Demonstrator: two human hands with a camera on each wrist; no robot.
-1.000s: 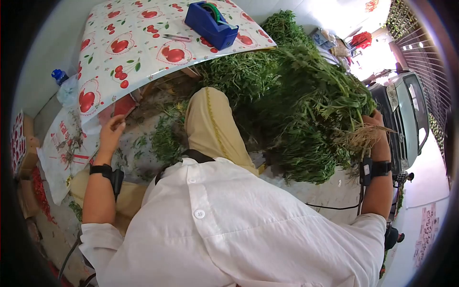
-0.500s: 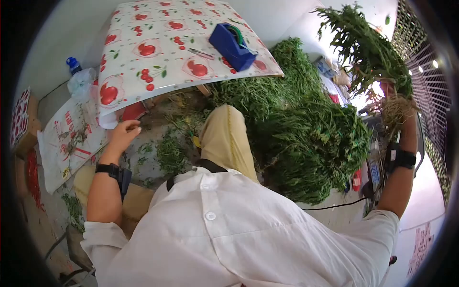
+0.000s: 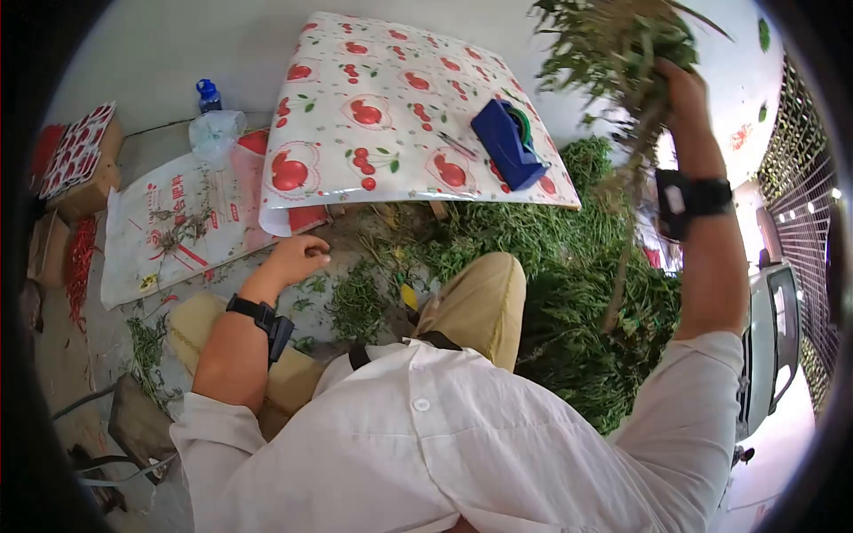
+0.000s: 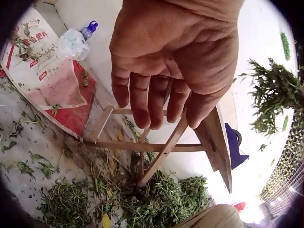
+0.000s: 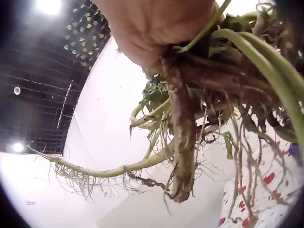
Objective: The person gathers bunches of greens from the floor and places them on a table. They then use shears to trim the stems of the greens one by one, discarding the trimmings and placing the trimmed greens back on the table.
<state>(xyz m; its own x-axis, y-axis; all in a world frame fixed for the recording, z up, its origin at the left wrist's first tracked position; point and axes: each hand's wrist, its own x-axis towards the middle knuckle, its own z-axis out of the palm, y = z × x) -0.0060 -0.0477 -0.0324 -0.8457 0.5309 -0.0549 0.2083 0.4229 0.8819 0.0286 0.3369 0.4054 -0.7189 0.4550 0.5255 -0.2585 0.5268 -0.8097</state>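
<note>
My right hand (image 3: 686,99) grips a bundle of leafy green plants (image 3: 604,58) by its stems, raised at the upper right. Pale roots and thick brown stem ends (image 5: 183,142) stick out below the fist in the right wrist view. One long stem hangs down toward a big heap of the same plants (image 3: 586,346). My left hand (image 3: 298,260) hovers near the front left corner of a low table (image 3: 400,107), fingers loosely bent and holding nothing. Its palm faces the camera in the left wrist view.
A blue tape dispenser (image 3: 506,147) and a slim tool (image 3: 458,145) lie on the cherry-print tabletop. Wooden legs (image 4: 161,147) stand beneath it. To the left are a printed white sack (image 3: 169,231), a clear plastic bag (image 3: 216,133), a blue-capped bottle (image 3: 209,93) and a carton (image 3: 98,169).
My right hand has lifted the bundle off the heap, swung it out right, then brought it up and inward. The head view has turned right; my left hand stays near the table corner.
</note>
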